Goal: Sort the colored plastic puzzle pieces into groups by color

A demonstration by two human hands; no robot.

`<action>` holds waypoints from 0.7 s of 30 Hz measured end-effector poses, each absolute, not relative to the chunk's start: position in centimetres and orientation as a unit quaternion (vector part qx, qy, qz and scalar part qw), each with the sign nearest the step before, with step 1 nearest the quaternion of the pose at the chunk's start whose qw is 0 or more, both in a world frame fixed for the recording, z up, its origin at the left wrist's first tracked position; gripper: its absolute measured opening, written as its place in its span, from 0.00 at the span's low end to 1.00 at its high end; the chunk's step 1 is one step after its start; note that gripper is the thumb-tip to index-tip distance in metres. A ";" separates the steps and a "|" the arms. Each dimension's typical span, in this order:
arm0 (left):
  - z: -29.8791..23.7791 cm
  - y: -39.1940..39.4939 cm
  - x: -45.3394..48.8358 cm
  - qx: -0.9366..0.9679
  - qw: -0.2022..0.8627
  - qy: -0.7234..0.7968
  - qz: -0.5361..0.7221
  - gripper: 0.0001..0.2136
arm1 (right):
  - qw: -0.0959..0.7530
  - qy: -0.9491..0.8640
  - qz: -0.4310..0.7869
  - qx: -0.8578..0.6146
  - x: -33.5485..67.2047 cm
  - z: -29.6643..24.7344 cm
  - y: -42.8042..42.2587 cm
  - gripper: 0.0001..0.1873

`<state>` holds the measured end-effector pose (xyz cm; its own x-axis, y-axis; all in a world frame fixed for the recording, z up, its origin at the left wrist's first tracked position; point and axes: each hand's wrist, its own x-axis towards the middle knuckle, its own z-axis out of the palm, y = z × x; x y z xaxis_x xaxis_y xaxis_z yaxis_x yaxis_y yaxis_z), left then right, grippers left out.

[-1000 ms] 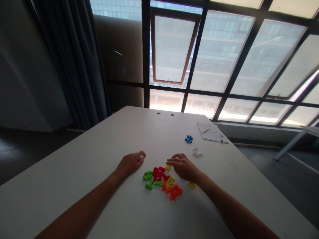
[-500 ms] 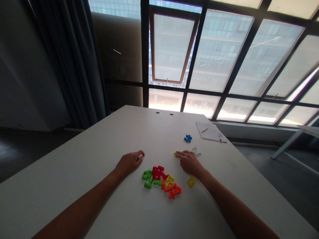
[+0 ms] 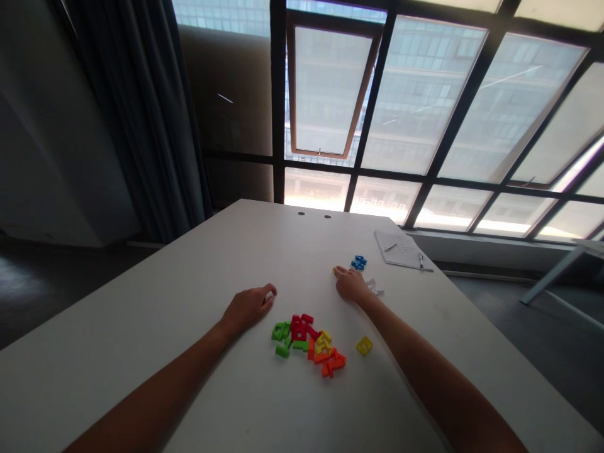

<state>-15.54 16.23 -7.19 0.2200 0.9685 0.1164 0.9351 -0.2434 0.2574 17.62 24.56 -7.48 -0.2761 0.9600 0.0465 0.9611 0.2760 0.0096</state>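
Note:
My right hand (image 3: 350, 284) reaches over the far part of the table, its fingers closed on a small yellow plastic piece (image 3: 335, 270) that shows only at the fingertips. Just beyond it lies a cluster of blue plastic pieces (image 3: 359, 262); white pieces (image 3: 376, 287) are partly hidden behind the wrist. My left hand (image 3: 248, 306) rests on the table with curled fingers and nothing visible in them. Nearer to me is a loose pile of green (image 3: 282, 331), red (image 3: 299, 328), yellow (image 3: 323, 342) and orange pieces (image 3: 333, 362). A single yellow piece (image 3: 364, 345) lies apart, beside my right forearm.
A sheet of paper (image 3: 399, 247) with pens on it lies near the right edge of the white table (image 3: 189, 296). Two round holes (image 3: 314, 215) sit at the far end. Windows and a dark curtain (image 3: 141, 126) stand beyond, another table (image 3: 585, 251) at the right.
My right hand has moved farther away across the table, carrying or sliding the small yellow piece toward the blue cluster. My left hand has stayed in place. The view has shifted slightly.

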 end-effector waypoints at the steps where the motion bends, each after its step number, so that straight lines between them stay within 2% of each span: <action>1: -7.2 16.2 -15.6 0.779 0.065 0.611 0.127 0.11 | 0.013 -0.792 -0.015 -0.610 17.4 -7.4 25.8 0.29; 10: -7.3 16.1 -15.6 0.779 0.060 0.609 0.138 0.11 | -0.016 -0.732 0.013 -0.681 15.9 -8.6 33.0 0.35; 21: -7.3 16.2 -15.6 0.774 0.070 0.614 0.138 0.11 | -0.013 -0.725 0.015 -0.688 16.2 -9.5 33.3 0.40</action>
<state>-15.56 16.16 -7.31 0.2086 0.9697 0.1272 0.9309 -0.2368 0.2781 16.16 33.25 -9.49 -0.0527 0.9978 -0.0392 0.9986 0.0526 -0.0029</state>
